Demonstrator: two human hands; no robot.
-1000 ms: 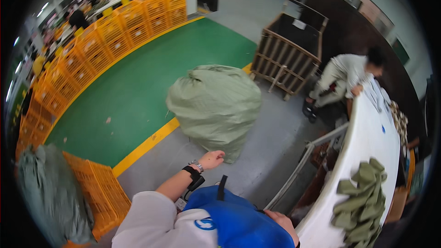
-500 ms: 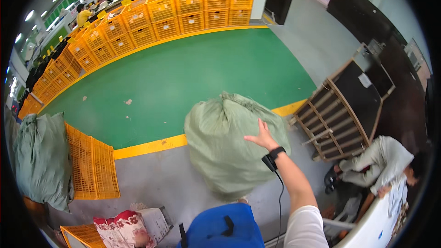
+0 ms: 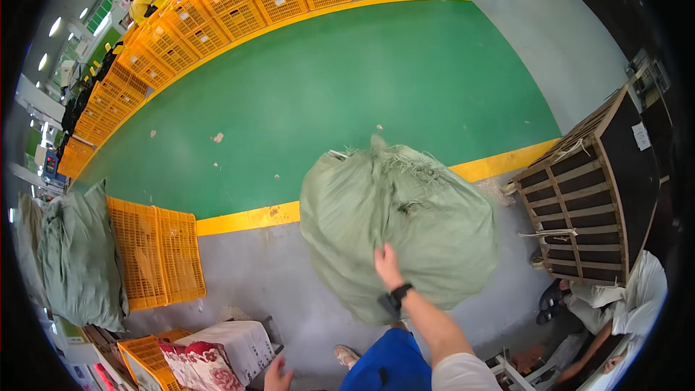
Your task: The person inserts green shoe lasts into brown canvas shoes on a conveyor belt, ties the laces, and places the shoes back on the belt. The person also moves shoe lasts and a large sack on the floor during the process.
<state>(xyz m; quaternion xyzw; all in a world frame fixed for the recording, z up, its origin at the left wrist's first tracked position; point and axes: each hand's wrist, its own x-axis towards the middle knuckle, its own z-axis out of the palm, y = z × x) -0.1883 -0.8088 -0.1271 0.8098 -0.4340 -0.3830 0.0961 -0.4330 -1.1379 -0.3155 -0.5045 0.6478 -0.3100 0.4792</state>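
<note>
A large, bulging pale-green woven sack point(image 3: 434, 224) with a gathered, frayed top stands on the floor in front of me. My right hand point(image 3: 389, 266), with a dark band at the wrist, is on its near side. Those fingers look closed on the creased cloth, though they are slightly blurred. Low in the picture, my left hand point(image 3: 277, 376) is apart from the sack, its fingers spread and holding nothing. It is nearest to a pale box point(image 3: 250, 344) beside a red-and-white floral cloth point(image 3: 206, 366).
Stacked orange crates point(image 3: 282, 3) line the far side of the green floor point(image 3: 326, 80). Another green sack point(image 3: 79, 261) and orange crates point(image 3: 163, 253) stand at left. A slatted wooden cart point(image 3: 572, 210) is at right, with a seated person point(image 3: 641, 297) below it.
The view has shifted downward. My right hand has gone from spread over the sack's right side to its near side. The sack's top has turned toward me. My left hand has come into view.
</note>
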